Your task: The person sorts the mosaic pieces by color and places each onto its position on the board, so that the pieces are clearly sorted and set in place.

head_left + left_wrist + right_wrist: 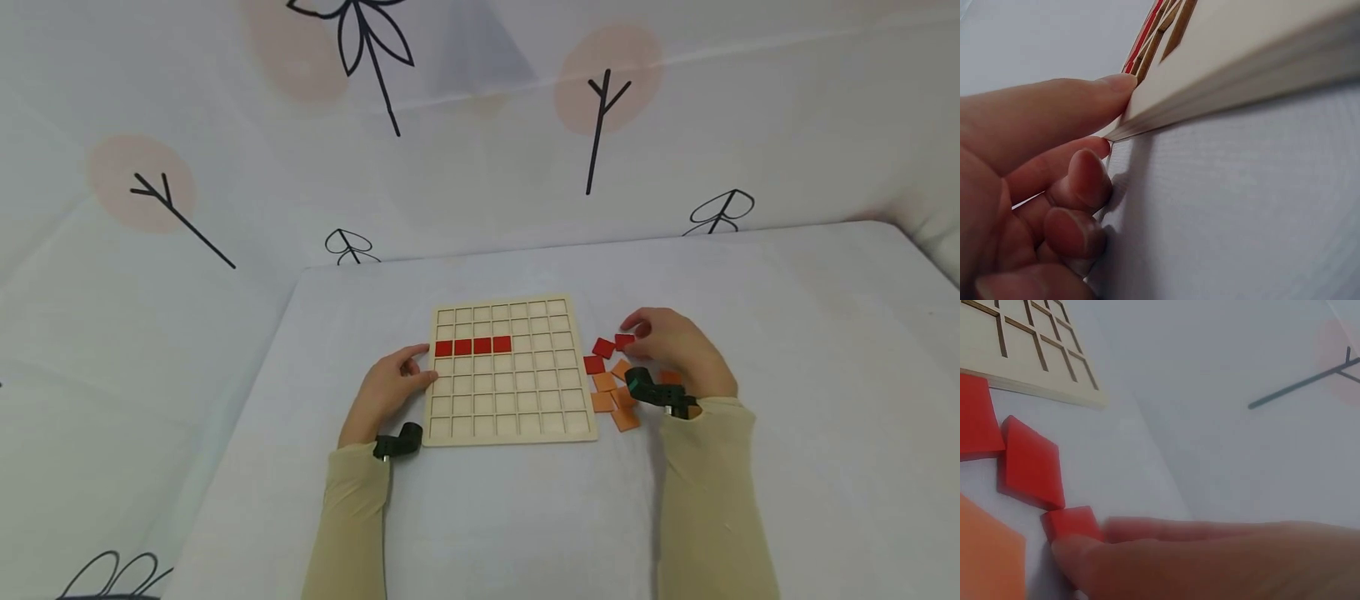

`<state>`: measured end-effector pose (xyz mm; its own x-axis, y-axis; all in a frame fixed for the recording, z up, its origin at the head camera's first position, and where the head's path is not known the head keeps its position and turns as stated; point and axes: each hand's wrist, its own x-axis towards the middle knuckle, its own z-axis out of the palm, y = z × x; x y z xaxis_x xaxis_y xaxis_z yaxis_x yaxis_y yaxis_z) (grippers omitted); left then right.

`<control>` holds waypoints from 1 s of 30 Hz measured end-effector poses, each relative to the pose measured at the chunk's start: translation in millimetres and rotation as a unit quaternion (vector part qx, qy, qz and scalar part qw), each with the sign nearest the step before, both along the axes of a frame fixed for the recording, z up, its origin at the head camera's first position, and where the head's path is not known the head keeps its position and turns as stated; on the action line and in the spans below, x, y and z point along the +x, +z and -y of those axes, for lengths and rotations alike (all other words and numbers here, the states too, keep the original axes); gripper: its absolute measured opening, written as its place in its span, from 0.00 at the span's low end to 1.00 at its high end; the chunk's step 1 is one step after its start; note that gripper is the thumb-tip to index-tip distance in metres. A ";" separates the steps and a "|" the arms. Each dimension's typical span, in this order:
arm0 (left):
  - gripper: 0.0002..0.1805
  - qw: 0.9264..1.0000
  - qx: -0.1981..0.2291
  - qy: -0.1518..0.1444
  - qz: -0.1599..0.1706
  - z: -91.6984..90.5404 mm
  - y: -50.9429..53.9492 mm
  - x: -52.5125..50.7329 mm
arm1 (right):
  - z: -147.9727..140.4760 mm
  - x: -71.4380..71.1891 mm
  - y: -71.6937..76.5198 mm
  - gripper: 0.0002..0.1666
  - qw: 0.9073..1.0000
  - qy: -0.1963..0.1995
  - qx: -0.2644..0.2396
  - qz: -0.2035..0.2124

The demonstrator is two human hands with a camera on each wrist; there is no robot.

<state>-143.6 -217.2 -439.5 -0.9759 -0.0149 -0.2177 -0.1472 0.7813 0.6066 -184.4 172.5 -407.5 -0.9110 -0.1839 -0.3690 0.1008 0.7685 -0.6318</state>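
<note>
A pale wooden grid board (513, 425) lies on the white cloth, with red square tiles (482, 345) side by side in one row from its left edge. My left hand (387, 390) holds the board's left edge; in the left wrist view its thumb (1107, 94) rests on top, the other fingers curled at the side. Right of the board, my right hand (675, 342) pinches a red tile (1072, 522) between thumb and finger. Two more loose red tiles (1032, 464) lie beside it, nearer the board.
Several orange tiles (604, 382) lie in a loose cluster right of the board, below the red ones. One orange tile (671, 377) sits partly behind my right wrist. A patterned cloth (487, 192) rises behind the table.
</note>
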 end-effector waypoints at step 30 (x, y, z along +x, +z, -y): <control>0.29 1.000 0.007 0.000 -0.001 1.0 -0.1 0.0 | 5.9 -8.7 -9.0 0.19 1.000 0.016 0.005 -0.016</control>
